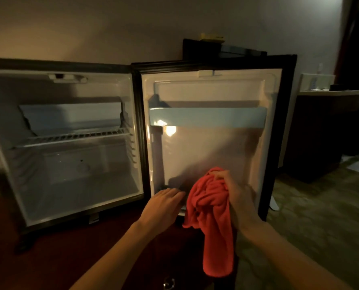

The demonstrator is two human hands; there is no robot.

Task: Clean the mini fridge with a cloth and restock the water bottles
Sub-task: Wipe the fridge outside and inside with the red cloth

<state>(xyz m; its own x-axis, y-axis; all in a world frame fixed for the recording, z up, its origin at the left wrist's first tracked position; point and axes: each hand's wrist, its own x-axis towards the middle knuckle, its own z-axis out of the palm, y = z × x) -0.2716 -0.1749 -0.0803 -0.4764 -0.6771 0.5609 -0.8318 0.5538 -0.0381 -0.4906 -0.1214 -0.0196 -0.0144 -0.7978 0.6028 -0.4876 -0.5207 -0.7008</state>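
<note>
The mini fridge (73, 174) stands open at the left, its white inside holding only a wire shelf (73, 139). Its door (212, 147) is swung wide to the right, inner liner facing me, with a pale door shelf (207, 116) across the upper part. My right hand (237, 195) grips a red cloth (212, 216) bunched at the door's lower part; the cloth's tail hangs down below the door. My left hand (164, 204) rests with straight fingers on the door's bottom ledge, just left of the cloth. No water bottles show.
The fridge sits on a dark reddish cabinet top (73, 258). A dark wooden counter (321, 132) with small items stands at the right, carpet (321, 216) in front of it. A yellow object (213, 37) lies on a black box behind the door.
</note>
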